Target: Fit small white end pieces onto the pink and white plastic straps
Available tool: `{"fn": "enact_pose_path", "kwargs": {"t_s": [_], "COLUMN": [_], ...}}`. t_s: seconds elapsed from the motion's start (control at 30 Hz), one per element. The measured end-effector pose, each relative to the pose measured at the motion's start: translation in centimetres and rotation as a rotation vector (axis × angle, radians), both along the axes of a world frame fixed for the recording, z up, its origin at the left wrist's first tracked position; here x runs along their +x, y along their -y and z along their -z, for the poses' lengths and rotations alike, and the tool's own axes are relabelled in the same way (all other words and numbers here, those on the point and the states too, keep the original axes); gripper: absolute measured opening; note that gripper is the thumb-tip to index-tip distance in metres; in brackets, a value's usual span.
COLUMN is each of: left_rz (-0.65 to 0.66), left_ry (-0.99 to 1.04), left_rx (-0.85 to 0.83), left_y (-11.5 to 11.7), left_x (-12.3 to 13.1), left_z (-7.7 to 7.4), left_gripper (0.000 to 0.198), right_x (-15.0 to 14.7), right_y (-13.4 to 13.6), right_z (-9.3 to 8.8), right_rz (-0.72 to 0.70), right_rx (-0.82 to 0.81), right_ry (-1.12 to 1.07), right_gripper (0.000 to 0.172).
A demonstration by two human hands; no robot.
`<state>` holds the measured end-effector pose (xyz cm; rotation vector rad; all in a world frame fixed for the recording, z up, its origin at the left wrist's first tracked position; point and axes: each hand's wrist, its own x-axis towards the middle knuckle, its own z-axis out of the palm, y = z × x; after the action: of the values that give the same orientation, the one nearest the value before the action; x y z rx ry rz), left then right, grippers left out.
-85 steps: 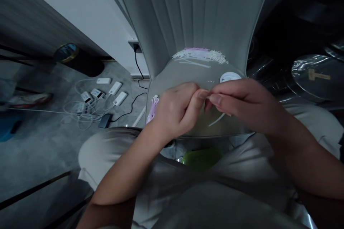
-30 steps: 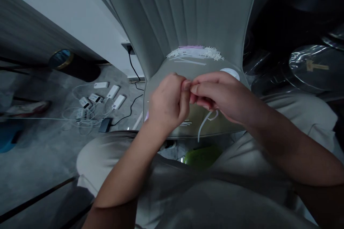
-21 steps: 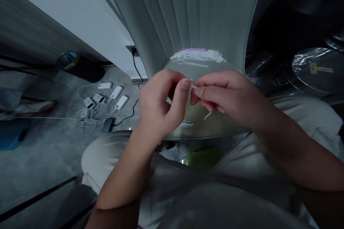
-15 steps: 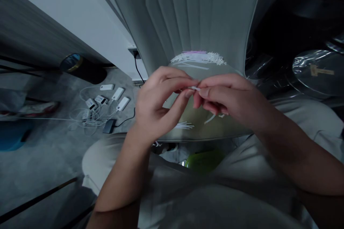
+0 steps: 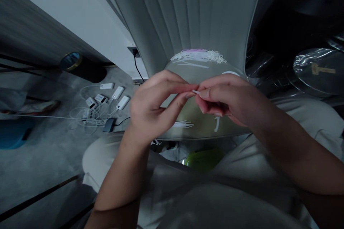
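My left hand (image 5: 154, 109) and my right hand (image 5: 225, 99) meet above a grey upholstered chair seat (image 5: 204, 69). Their thumbs and forefingers pinch a small white plastic strip (image 5: 195, 92) from both sides. Below my right hand, a short white piece (image 5: 216, 123) lies on the seat, and a few thin white strips (image 5: 184, 124) lie beyond my left wrist. A heap of white comb-like strips with some pink ones (image 5: 199, 56) sits at the seat's back. A round white disc (image 5: 229, 73) is mostly hidden behind my right hand.
Several white power banks (image 5: 116, 93) with tangled white cables and a black adapter (image 5: 109, 125) lie on the grey floor at left. A green object (image 5: 204, 160) sits below the seat, between my beige-clad knees (image 5: 102, 161). Plastic-wrapped round items (image 5: 318, 66) fill the right.
My hands have drawn closer around the small strip, and my left fingers have straightened. The white piece below my right hand looks shorter and lies differently. The view has shifted slightly.
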<state>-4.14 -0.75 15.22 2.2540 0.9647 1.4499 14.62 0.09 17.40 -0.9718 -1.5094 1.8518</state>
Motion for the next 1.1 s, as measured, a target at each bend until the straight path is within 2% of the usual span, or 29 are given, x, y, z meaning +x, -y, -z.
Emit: {"fn": "enact_pose_path", "kwargs": {"t_s": [0.4, 0.53, 0.63, 0.77, 0.83, 0.9, 1.1], "left_rz": [0.017, -0.014, -0.023, -0.012, -0.023, -0.044, -0.131], "left_ry": [0.033, 0.049, 0.095, 0.174, 0.154, 0.1, -0.045], "left_rx": [0.094, 0.049, -0.037, -0.2, -0.254, -0.214, 0.15], "left_y": [0.0, 0.2, 0.6, 1.2, 1.3, 1.3, 0.6], "left_x": [0.5, 0.6, 0.7, 0.8, 0.8, 0.7, 0.7], "left_z": [0.7, 0.4, -0.3, -0.8, -0.9, -0.9, 0.1], "left_gripper": [0.016, 0.014, 0.013, 0.009, 0.006, 0.006, 0.026], "right_x": [-0.3, -0.3, -0.2, 0.2, 0.4, 0.5, 0.3], "right_y": [0.4, 0.4, 0.5, 0.6, 0.7, 0.7, 0.5], "right_z": [0.4, -0.1, -0.8, -1.3, -1.3, -1.2, -1.3], "right_rz": [0.059, 0.04, 0.073, 0.159, 0.138, 0.117, 0.108], "right_rx": [0.051, 0.097, 0.252, 0.611, 0.653, 0.604, 0.465], "right_ry": [0.015, -0.016, 0.096, 0.256, 0.294, 0.285, 0.199], "right_gripper": [0.025, 0.027, 0.027, 0.021, 0.021, 0.023, 0.028]}}
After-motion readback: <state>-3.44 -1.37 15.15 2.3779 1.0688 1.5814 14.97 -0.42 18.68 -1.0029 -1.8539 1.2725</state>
